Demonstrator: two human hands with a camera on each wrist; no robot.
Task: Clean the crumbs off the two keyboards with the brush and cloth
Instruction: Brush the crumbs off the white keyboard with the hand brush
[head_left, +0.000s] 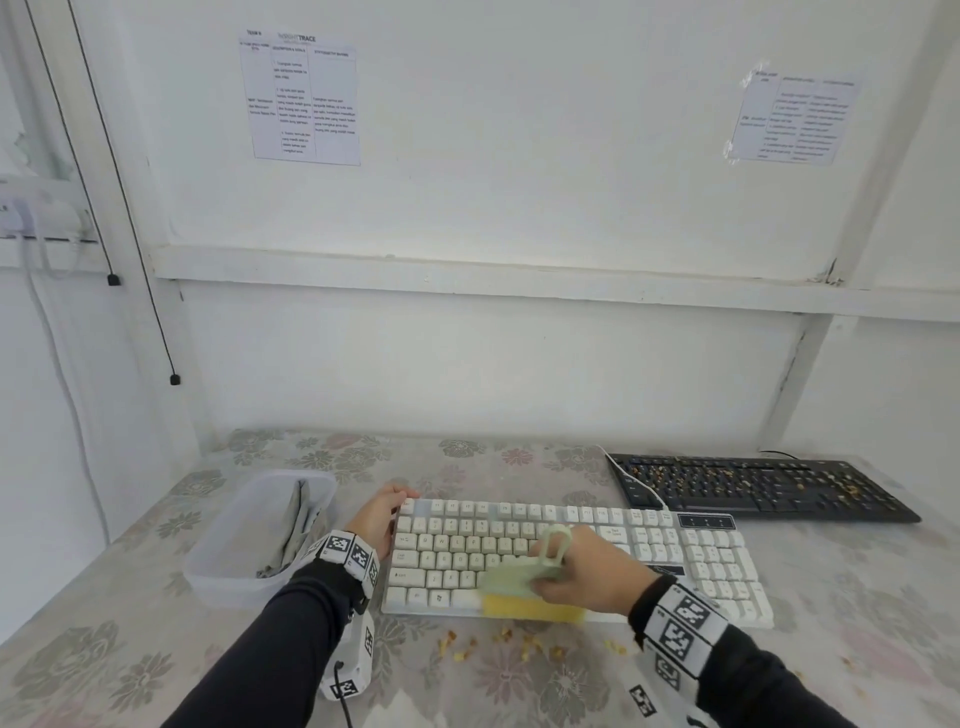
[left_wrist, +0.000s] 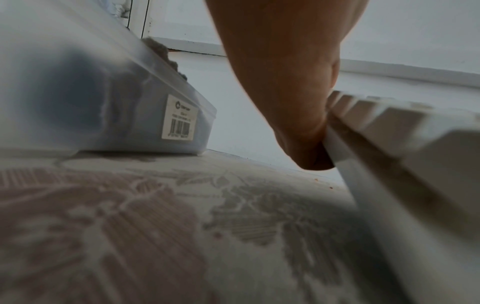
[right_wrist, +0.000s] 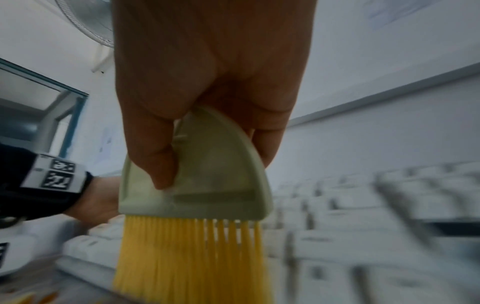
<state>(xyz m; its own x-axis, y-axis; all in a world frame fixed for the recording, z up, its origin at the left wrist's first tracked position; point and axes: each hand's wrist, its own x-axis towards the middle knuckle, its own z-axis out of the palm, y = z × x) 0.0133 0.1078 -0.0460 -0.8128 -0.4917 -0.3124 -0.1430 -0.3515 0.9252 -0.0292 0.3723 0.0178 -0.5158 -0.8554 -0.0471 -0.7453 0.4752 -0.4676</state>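
Note:
A white keyboard (head_left: 457, 545) lies across the middle of the table. My left hand (head_left: 376, 522) grips its left end, fingers over the far corner, thumb against the side edge (left_wrist: 335, 131). My right hand (head_left: 587, 571) grips a brush (head_left: 519, 584) with a pale green handle (right_wrist: 213, 174). Its yellow bristles (head_left: 530, 609) sit on the bottom key row at the keyboard's front edge. Loose crumbs (head_left: 519, 644) lie on the table just in front. A black keyboard (head_left: 753, 488) strewn with crumbs lies at the back right. The grey cloth (head_left: 293, 530) stands in a plastic bin.
The clear plastic bin (head_left: 228, 566) sits left of the white keyboard, close to my left wrist. A white cable (head_left: 631, 480) runs between the two keyboards. The table has a floral cover (head_left: 130, 649) and ends against the white wall.

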